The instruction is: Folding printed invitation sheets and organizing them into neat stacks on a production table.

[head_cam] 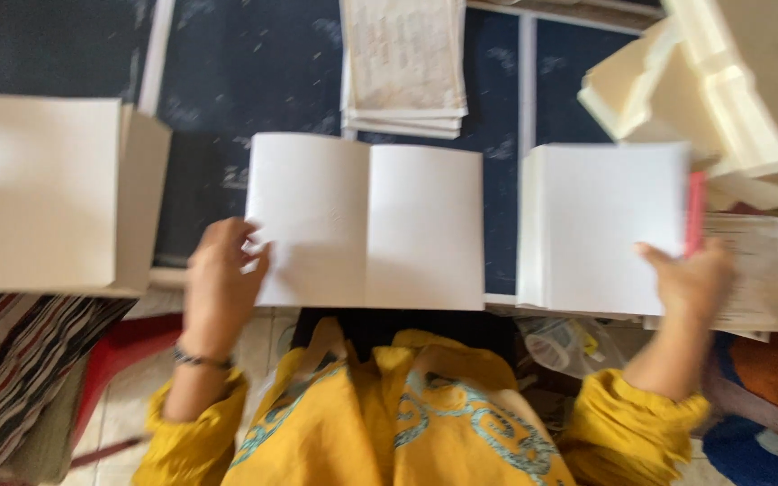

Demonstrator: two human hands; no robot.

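A blank white folded sheet (pixel 366 220) lies open flat on the dark blue surface (pixel 254 72) in front of me. My left hand (pixel 220 283) rests on its lower left corner, thumb on the paper. My right hand (pixel 691 279) grips the lower right corner of a thick stack of white sheets (pixel 605 225) to the right. A red strip (pixel 696 211) shows at that stack's right edge.
A tall white paper stack (pixel 47 193) stands at the left. Printed sheets (pixel 402 63) are piled at the top centre, more printed sheets (pixel 758 270) at the far right, and cream folded pieces (pixel 704 99) at the top right. A red stool (pixel 123 355) is below left.
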